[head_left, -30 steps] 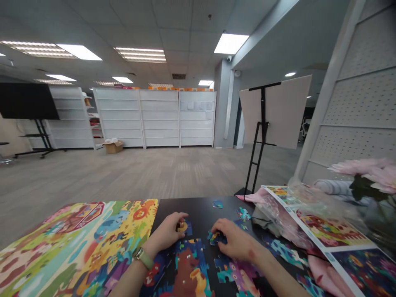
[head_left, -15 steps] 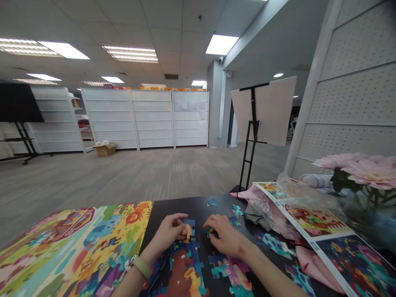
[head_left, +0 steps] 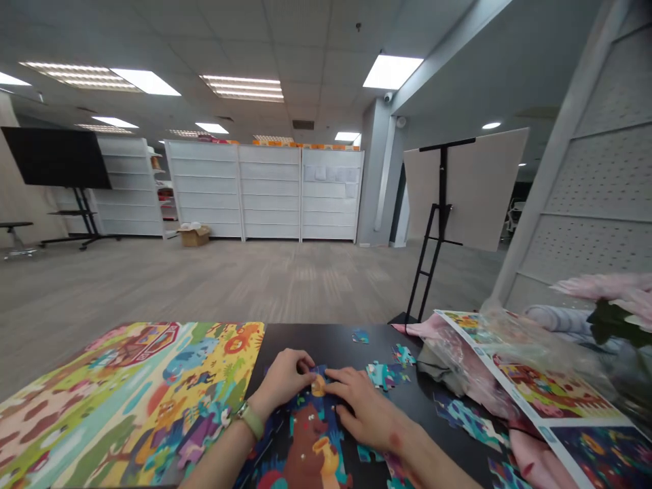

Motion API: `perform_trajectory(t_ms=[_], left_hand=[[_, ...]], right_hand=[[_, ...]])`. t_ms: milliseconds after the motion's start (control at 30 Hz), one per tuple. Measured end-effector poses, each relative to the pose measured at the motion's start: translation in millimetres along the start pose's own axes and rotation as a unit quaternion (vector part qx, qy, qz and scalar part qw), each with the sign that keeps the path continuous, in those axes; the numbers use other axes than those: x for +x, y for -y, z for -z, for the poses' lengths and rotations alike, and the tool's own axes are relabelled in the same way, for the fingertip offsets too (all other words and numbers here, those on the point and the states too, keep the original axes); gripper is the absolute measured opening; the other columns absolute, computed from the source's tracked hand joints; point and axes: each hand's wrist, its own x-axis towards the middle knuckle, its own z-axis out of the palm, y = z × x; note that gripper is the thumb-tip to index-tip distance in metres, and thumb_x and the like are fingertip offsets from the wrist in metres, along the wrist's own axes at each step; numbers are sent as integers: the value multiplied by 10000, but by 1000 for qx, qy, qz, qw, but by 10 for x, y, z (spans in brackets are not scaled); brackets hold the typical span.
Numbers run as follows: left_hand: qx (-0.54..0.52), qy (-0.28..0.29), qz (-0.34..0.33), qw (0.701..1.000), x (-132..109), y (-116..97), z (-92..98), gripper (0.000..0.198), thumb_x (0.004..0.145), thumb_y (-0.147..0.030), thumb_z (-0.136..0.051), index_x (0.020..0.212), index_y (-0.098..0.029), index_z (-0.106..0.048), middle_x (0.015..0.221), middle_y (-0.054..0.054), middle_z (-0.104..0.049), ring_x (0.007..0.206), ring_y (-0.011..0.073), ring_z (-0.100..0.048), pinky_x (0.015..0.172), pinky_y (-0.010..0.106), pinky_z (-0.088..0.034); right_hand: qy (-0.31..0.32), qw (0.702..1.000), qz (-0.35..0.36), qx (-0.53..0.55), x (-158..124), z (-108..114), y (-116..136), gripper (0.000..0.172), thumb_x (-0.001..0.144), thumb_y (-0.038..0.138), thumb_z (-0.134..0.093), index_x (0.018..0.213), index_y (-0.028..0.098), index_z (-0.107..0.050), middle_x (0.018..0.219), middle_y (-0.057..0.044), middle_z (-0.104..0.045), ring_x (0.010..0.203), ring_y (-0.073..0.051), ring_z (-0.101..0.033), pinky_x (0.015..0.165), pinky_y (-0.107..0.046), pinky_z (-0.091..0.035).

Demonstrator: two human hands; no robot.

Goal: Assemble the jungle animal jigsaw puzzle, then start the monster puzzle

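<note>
**Fingers and piece.** The fingers (head_left: 301, 361) of the left hand (head_left: 281, 377) are closed together on the left edge of a blue-and-yellow jigsaw piece (head_left: 318, 377). The fingers (head_left: 340, 382) of the right hand (head_left: 363, 406) lie together, their tips at the piece's right edge; whether they grip it or only press it cannot be told. The piece sits between both sets of fingers, at the upper edge of an assembled jigsaw section (head_left: 308, 441) showing a brown bear.

**Change.** The hands, apart a moment earlier, now meet at this one piece, which has reached the section's edge.

**Surroundings.** A green wristband (head_left: 250, 421) circles the left wrist. Beyond the right fingers, loose teal jigsaw pieces (head_left: 384, 375) lie on a black table (head_left: 326, 336). Left of the fingers lies a large printed animal-scene sheet (head_left: 127, 387). Farther right of them are a printed picture sheet (head_left: 553, 384), a clear plastic bag (head_left: 509, 339) and a pink cloth (head_left: 534, 462).
</note>
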Motion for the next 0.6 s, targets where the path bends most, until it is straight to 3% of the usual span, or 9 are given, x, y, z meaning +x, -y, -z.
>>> perform_trajectory(t_ms=[200,367,467,600], left_hand=[[35,1,-16,999,-2,19,6,251,935,-402,-707,867,-162,-690,885,12,-716,916,203,-684,913,426,-524],[19,-74,-9,997,40,92,213,280,1009,-415,-600,936,-155,-673,905,15,-699,856,184,-679,835,384,-548],[13,-117,-5,993,57,160,386,259,1023,-369,-518,927,-172,-656,879,20,-693,839,188,-670,790,337,-525],[19,-113,-22,993,27,167,460,216,944,-294,-467,895,-204,-656,832,23,-699,822,206,-666,743,294,-477]], right_hand=[[23,1000,8,-18,35,-5,115,515,835,107,-480,1272,294,-678,1405,-51,-625,1264,-278,-512,1084,-486,-359],[8,1000,18,-23,39,-43,86,513,811,96,-501,1264,280,-655,1389,-48,-627,1259,-274,-522,1079,-474,-374],[-61,998,-7,-16,47,70,-100,570,798,53,-476,1334,215,-584,1424,-87,-587,1313,-247,-500,1120,-434,-367],[-141,985,-93,-34,-32,337,-446,477,783,21,-445,1192,177,-636,1285,-117,-648,1267,-245,-536,1117,-418,-377]])
